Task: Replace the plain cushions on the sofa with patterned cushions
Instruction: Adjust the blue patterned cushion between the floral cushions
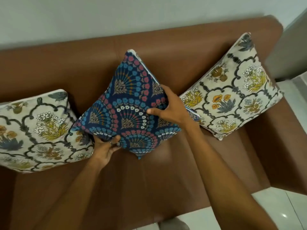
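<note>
While both hands grip it, the blue cushion (131,103) stands on one corner mid-sofa (166,171), between two cream cushions (38,130) (no plain ones visible). Left hand (106,146) pinches its lower edge; right hand (167,107) clasps its right side. Likely next: settle, release.

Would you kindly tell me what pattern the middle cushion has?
Navy with blue, pink and white floral fans on the middle cushion, seen in the head view.

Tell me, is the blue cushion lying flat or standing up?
Standing up, on one corner. The blue cushion leans against the sofa back like a diamond, with the left hand and right hand holding it.
</note>
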Demonstrator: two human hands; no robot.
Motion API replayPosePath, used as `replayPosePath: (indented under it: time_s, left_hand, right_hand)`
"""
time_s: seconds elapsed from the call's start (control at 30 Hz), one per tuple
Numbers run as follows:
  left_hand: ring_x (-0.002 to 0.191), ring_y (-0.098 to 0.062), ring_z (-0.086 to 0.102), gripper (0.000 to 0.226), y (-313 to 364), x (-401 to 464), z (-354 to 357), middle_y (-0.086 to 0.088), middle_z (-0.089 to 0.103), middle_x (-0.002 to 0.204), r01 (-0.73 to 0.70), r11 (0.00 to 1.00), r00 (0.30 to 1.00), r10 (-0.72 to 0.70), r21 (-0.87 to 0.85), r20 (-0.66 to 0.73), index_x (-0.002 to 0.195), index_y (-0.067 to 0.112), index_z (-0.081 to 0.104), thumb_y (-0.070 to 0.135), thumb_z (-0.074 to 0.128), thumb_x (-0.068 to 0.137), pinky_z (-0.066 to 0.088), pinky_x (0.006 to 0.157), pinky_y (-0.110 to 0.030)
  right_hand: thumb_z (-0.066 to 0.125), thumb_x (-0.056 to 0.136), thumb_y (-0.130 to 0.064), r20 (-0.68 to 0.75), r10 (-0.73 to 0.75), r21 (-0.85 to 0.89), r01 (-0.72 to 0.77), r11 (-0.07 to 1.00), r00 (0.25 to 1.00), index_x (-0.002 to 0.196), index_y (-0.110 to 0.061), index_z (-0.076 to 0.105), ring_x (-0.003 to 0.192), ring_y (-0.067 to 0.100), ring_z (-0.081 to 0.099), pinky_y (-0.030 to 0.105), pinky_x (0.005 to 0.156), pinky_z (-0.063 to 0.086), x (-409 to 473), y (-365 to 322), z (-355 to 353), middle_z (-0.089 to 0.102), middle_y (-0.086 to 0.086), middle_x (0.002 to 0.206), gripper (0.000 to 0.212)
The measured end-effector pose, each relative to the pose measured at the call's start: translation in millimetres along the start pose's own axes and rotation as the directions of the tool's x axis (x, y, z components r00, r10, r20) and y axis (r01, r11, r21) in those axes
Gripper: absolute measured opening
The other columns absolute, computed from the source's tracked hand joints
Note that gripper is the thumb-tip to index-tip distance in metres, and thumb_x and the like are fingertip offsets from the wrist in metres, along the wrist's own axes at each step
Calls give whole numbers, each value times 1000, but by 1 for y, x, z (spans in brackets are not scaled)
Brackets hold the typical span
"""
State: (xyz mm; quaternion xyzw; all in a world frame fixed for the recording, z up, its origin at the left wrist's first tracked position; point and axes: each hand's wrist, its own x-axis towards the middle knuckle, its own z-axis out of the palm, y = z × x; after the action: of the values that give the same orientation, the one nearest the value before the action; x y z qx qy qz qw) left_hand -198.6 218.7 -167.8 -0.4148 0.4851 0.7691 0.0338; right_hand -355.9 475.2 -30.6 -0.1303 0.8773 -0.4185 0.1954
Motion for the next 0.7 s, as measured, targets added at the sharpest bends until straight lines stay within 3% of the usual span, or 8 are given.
replayPosePath:
  time_s: [0.2, 0.27, 0.37, 0.43, 0.5, 0.53, 0.6, 0.7]
  left_hand:
    - [143, -29, 49, 149, 6, -2, 8, 3, 49, 150, 17, 998, 1000, -16, 68, -8, 161, 45, 10, 26, 101, 46, 54, 106, -59]
    - [150, -26, 39, 145, 6, -24, 4, -3, 38, 162, -51, 978, 990, 76, 203, -118, 164, 38, 7, 28, 102, 54, 44, 120, -50]
    - [150, -11, 30, 122, 9, -56, -29, -6, 20, 169, -294, 830, 878, 431, 474, -209, 162, 29, 16, 27, 97, 70, 34, 118, -13]
    - [149, -13, 32, 114, 18, -65, -73, -14, 23, 167, -384, 663, 749, 631, 643, -202, 161, 16, 25, 23, 95, 72, 34, 119, -14]
    - [154, -24, 30, 112, 38, -68, -120, -15, 24, 168, -371, 609, 680, 693, 702, -241, 161, 13, 28, 17, 93, 69, 36, 124, -35]
    - [156, -27, 27, 113, 48, -70, -143, -14, 22, 170, -329, 601, 658, 699, 728, -280, 162, 14, 27, 19, 92, 70, 34, 124, -39]
    - [159, -30, 21, 115, 71, -62, -192, -14, 18, 172, -222, 616, 677, 655, 756, -335, 165, 12, 19, 29, 88, 74, 29, 126, -41]
    - [160, -26, 15, 137, 118, -34, -266, -7, 9, 174, -116, 629, 798, 520, 769, -305, 167, 14, 3, 34, 96, 68, 21, 124, -28]
  right_hand:
    - [93, 76, -51, -78, 4, 6, -3, 1000, 997, 166, -19, 32, 152, 29, 49, 58, 124, 42, 17, 7, 4, 49, 5, 165, 113]
    - [88, 82, -55, -316, -53, -131, 12, 991, 947, 166, -10, 28, 162, 38, 30, 60, 130, 31, 0, -4, 27, 36, 14, 172, 113]
    - [72, 101, -42, -537, -354, -217, 280, 935, 766, 147, -3, 52, 146, 39, 49, 57, 120, 41, -41, -37, 95, 55, 19, 151, 64]
    - [65, 104, -37, -374, -424, -167, 390, 906, 825, 129, -6, 65, 122, 27, 62, 51, 103, 52, -53, -61, 153, 67, 10, 127, 39]
    - [67, 103, -41, -24, -219, -65, 217, 974, 976, 134, -11, 65, 122, 24, 66, 48, 102, 55, -51, -86, 211, 73, 6, 127, 43]
    - [70, 101, -45, 154, -74, -41, 81, 996, 985, 145, -16, 59, 133, 24, 63, 45, 110, 52, -47, -97, 237, 69, 5, 140, 55]
    - [77, 91, -56, 314, 62, -17, -60, 998, 947, 161, -28, 40, 147, 17, 50, 37, 121, 44, -32, -111, 278, 52, -4, 162, 85]
    - [90, 83, -45, 281, 248, 215, -312, 925, 927, 169, -25, 20, 157, 21, 37, 33, 121, 38, -6, -116, 330, 41, -8, 163, 113]
